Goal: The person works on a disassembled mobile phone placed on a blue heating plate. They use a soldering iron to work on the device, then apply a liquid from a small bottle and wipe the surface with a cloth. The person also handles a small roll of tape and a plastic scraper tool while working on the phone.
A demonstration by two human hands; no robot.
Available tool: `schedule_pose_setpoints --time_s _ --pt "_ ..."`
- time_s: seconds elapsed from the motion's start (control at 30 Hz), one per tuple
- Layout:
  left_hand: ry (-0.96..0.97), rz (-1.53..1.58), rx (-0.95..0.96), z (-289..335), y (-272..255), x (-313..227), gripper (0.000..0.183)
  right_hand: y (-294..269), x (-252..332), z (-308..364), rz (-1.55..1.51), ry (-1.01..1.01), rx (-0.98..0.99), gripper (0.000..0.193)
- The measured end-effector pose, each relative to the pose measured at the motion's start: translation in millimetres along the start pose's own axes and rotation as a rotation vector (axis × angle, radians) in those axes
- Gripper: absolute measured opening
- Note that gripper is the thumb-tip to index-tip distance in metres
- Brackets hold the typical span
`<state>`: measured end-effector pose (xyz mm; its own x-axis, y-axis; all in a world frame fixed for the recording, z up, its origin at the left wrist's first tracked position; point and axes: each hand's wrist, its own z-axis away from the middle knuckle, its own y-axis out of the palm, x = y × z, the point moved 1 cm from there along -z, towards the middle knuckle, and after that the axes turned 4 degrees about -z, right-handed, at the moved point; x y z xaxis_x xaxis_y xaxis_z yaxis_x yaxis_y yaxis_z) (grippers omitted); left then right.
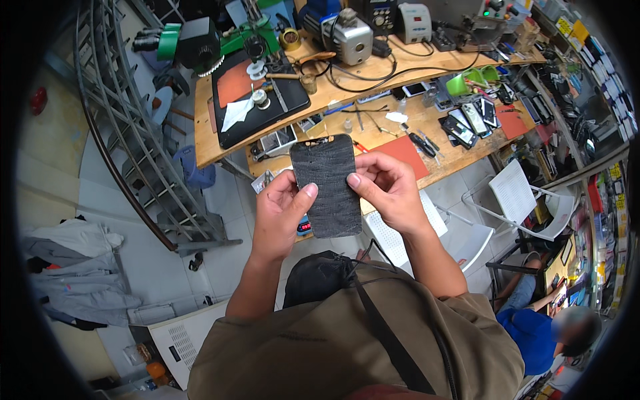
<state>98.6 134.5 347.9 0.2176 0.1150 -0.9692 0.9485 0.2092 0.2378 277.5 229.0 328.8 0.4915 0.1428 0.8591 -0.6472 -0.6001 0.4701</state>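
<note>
Both hands hold a dark grey, phone-sized screen panel upright in front of my body. Its surface is streaked and wrinkled, its corners are rounded, and small gold-coloured bits show at its top edge. My left hand grips the left side, thumb on the face and fingers curled behind. On the right side, my right hand pinches the edge with its thumb in front. The fingertips behind the panel are hidden. Just past the panel lies an orange-red mat on the workbench.
The wooden bench carries pliers, several phones and green bins. A green microscope stands on its upper shelf. White chairs are at right, with a seated person in blue beyond. Metal stairs rise at left.
</note>
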Motion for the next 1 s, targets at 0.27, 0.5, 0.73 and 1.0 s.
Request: schedule_pose_setpoints --time_s 0.27,0.5,0.73,1.0 --pt "0.145 -0.014 0.073 15 35 -31 0.014 7 47 25 0.064 -0.125 -0.005 0.021" --pt "0.200 -0.001 0.097 27 28 -45 0.012 27 50 32 0.015 -0.160 0.009 0.021" --pt "0.200 0.012 0.116 34 -17 -56 0.010 70 36 27 0.102 -0.193 -0.003 0.023" --pt "0.076 -0.034 0.142 18 -132 -43 0.011 113 -47 0 0.203 -0.234 -0.307 0.031"
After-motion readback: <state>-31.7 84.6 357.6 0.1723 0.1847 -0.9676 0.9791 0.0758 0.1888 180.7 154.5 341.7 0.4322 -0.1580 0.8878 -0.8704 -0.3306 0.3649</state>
